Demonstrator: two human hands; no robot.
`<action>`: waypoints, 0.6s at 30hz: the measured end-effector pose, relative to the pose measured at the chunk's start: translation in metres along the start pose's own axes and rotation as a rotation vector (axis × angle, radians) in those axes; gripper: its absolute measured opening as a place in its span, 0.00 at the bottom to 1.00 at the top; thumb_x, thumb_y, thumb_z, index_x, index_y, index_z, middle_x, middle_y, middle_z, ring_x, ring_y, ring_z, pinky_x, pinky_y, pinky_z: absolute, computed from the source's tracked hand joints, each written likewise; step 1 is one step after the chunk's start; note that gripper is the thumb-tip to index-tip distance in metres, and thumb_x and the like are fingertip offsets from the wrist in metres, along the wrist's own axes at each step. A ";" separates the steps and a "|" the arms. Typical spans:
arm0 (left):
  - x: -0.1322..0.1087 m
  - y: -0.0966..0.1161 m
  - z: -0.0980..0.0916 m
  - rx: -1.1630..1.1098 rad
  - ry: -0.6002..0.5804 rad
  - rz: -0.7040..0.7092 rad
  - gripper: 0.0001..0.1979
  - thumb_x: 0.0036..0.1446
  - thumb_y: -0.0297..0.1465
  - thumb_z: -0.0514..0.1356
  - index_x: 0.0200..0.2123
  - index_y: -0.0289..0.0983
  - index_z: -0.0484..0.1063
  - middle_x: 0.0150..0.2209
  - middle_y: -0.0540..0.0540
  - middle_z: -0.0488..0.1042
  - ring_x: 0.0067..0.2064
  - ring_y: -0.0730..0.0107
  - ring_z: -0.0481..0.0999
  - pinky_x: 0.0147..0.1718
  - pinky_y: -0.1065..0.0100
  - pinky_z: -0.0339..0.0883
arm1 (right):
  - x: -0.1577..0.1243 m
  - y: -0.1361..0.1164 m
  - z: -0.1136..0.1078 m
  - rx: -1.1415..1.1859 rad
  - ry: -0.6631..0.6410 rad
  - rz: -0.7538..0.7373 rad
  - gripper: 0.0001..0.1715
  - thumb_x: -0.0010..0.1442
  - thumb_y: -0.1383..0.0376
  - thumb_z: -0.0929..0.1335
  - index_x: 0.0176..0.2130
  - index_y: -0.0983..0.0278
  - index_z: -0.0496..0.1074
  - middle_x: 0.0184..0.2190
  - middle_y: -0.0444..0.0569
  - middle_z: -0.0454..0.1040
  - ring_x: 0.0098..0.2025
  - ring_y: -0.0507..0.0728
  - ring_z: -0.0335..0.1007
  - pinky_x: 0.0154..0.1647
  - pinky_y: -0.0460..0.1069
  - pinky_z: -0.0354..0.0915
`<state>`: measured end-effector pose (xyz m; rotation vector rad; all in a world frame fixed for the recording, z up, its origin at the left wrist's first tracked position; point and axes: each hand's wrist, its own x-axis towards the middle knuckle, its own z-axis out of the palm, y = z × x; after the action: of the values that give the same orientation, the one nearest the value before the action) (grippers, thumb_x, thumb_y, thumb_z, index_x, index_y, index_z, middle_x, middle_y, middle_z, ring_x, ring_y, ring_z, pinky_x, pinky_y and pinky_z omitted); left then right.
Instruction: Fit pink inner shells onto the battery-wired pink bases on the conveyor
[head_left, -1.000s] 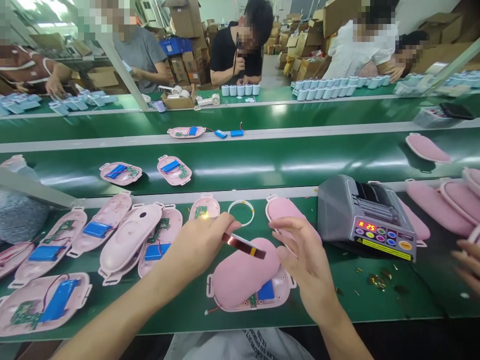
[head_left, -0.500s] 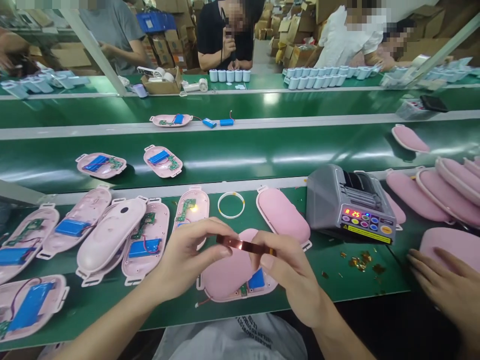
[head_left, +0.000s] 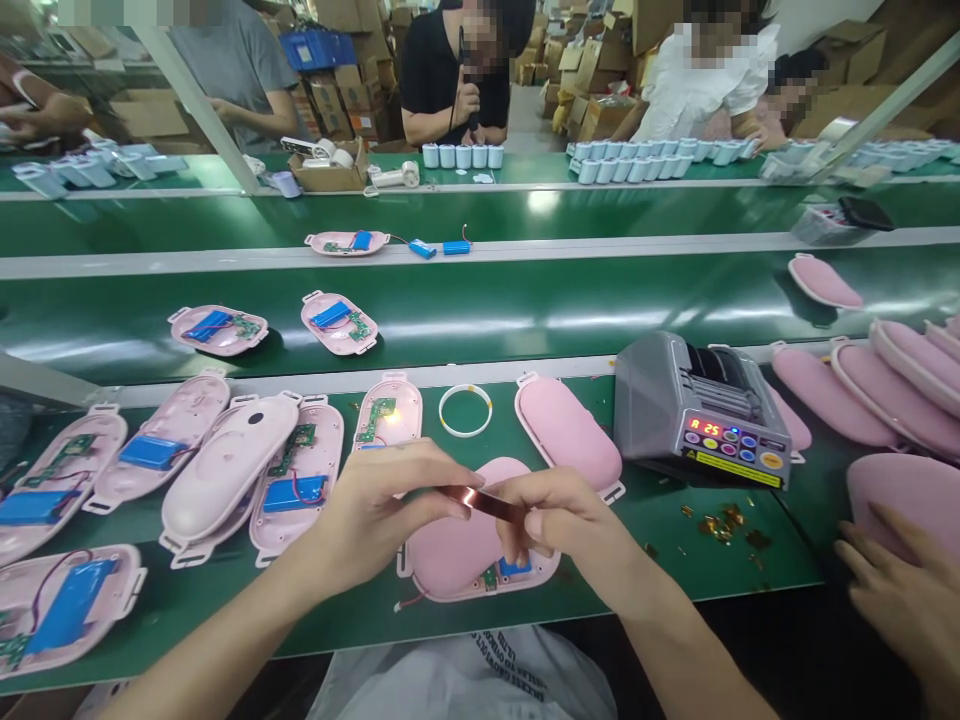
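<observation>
My right hand (head_left: 577,520), open and apart one second ago, is now closed on the right end of the copper-coloured band (head_left: 491,504). My left hand (head_left: 390,510) pinches the left end. The band is therefore controlled at both ends; I cannot tell whether it forms a closed loop. Position: above the pink cover (head_left: 450,555), which lies askew over its shell.

Surface: green bench (head_left: 705,560). A white ring (head_left: 466,434) lies beyond my hands. The grey machine (head_left: 697,410) stands to the right, with gold scraps (head_left: 724,522) in front. Open shells with blue batteries lie to the left. At far right, a co-worker's hand (head_left: 892,580) touches another cover (head_left: 900,490).

Room: co-workers opposite, pale-blue parts (head_left: 465,157) before them, cartons (head_left: 607,60) behind.
</observation>
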<state>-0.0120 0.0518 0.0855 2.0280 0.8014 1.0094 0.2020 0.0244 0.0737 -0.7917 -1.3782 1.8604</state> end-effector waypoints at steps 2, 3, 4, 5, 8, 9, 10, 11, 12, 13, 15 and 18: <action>0.000 -0.001 0.000 -0.007 0.001 -0.009 0.04 0.61 0.28 0.64 0.38 0.40 0.80 0.30 0.49 0.81 0.30 0.71 0.79 0.29 0.72 0.72 | -0.001 0.004 0.000 0.056 0.016 -0.006 0.11 0.49 0.67 0.60 0.26 0.69 0.69 0.25 0.47 0.66 0.27 0.49 0.59 0.28 0.44 0.56; -0.001 -0.001 -0.001 -0.010 0.005 -0.014 0.05 0.61 0.27 0.64 0.38 0.40 0.80 0.30 0.49 0.81 0.30 0.71 0.79 0.30 0.72 0.72 | -0.001 0.005 0.000 0.078 0.029 -0.007 0.11 0.48 0.67 0.60 0.26 0.69 0.70 0.25 0.47 0.66 0.26 0.49 0.58 0.28 0.44 0.55; -0.001 -0.001 -0.001 -0.010 0.007 -0.020 0.05 0.61 0.27 0.64 0.38 0.40 0.80 0.30 0.49 0.81 0.30 0.71 0.79 0.30 0.72 0.72 | -0.002 0.006 0.001 0.092 0.036 -0.009 0.12 0.47 0.67 0.60 0.26 0.69 0.70 0.24 0.47 0.66 0.26 0.49 0.57 0.28 0.44 0.55; -0.001 0.000 -0.002 -0.008 0.005 -0.028 0.05 0.61 0.27 0.64 0.39 0.40 0.80 0.31 0.48 0.81 0.30 0.71 0.79 0.30 0.72 0.72 | -0.002 0.007 0.002 0.095 0.042 -0.006 0.12 0.48 0.67 0.60 0.27 0.69 0.71 0.25 0.47 0.65 0.26 0.49 0.56 0.28 0.44 0.55; -0.003 0.002 -0.003 -0.004 -0.042 -0.071 0.05 0.62 0.30 0.63 0.38 0.39 0.81 0.31 0.46 0.82 0.32 0.69 0.79 0.32 0.70 0.73 | -0.005 0.010 0.003 0.031 0.055 0.024 0.16 0.60 0.61 0.63 0.27 0.69 0.70 0.24 0.47 0.65 0.26 0.50 0.57 0.30 0.45 0.55; -0.004 0.003 -0.004 -0.007 -0.062 -0.092 0.05 0.62 0.30 0.63 0.38 0.39 0.81 0.31 0.46 0.82 0.32 0.68 0.79 0.32 0.69 0.73 | -0.005 0.013 0.003 0.008 0.055 0.033 0.20 0.63 0.58 0.63 0.26 0.69 0.70 0.23 0.47 0.65 0.26 0.50 0.57 0.30 0.45 0.55; -0.005 0.004 -0.004 -0.010 -0.078 -0.115 0.06 0.63 0.31 0.63 0.38 0.39 0.81 0.31 0.46 0.82 0.33 0.68 0.79 0.33 0.69 0.73 | -0.005 0.016 0.002 -0.004 0.049 0.034 0.23 0.65 0.55 0.63 0.25 0.68 0.69 0.22 0.47 0.65 0.25 0.49 0.57 0.30 0.45 0.55; -0.006 0.004 -0.004 -0.015 -0.085 -0.137 0.06 0.63 0.31 0.62 0.38 0.39 0.81 0.31 0.46 0.82 0.33 0.68 0.79 0.34 0.69 0.73 | -0.004 0.019 0.000 -0.001 0.037 0.025 0.25 0.65 0.54 0.63 0.25 0.68 0.69 0.22 0.47 0.65 0.25 0.49 0.56 0.29 0.45 0.54; -0.007 0.004 -0.004 -0.020 -0.087 -0.156 0.06 0.63 0.30 0.62 0.39 0.39 0.81 0.31 0.46 0.82 0.33 0.68 0.79 0.34 0.69 0.73 | -0.004 0.022 -0.001 0.014 0.022 0.011 0.25 0.65 0.53 0.63 0.25 0.69 0.70 0.22 0.47 0.64 0.24 0.49 0.56 0.29 0.45 0.54; -0.008 0.004 -0.004 -0.026 -0.087 -0.171 0.06 0.63 0.30 0.62 0.39 0.39 0.81 0.30 0.46 0.82 0.34 0.68 0.79 0.35 0.69 0.73 | -0.003 0.025 -0.002 0.033 0.007 0.001 0.24 0.64 0.54 0.63 0.26 0.69 0.71 0.22 0.47 0.64 0.24 0.49 0.56 0.28 0.45 0.53; -0.009 0.003 -0.005 -0.040 -0.083 -0.190 0.06 0.62 0.29 0.63 0.39 0.39 0.81 0.29 0.47 0.81 0.34 0.67 0.79 0.35 0.69 0.73 | -0.002 0.027 -0.002 0.066 0.004 -0.013 0.21 0.62 0.55 0.64 0.28 0.69 0.72 0.23 0.46 0.63 0.25 0.49 0.56 0.28 0.45 0.54; -0.011 0.000 -0.005 -0.080 -0.053 -0.193 0.06 0.61 0.27 0.64 0.39 0.40 0.81 0.30 0.47 0.81 0.34 0.68 0.79 0.35 0.71 0.72 | -0.001 0.024 0.000 0.089 0.010 -0.003 0.18 0.61 0.58 0.63 0.29 0.69 0.73 0.24 0.46 0.63 0.25 0.48 0.55 0.29 0.45 0.55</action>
<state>-0.0220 0.0449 0.0832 1.8620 0.8953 0.8619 0.1986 0.0180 0.0506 -0.7528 -1.2808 1.8994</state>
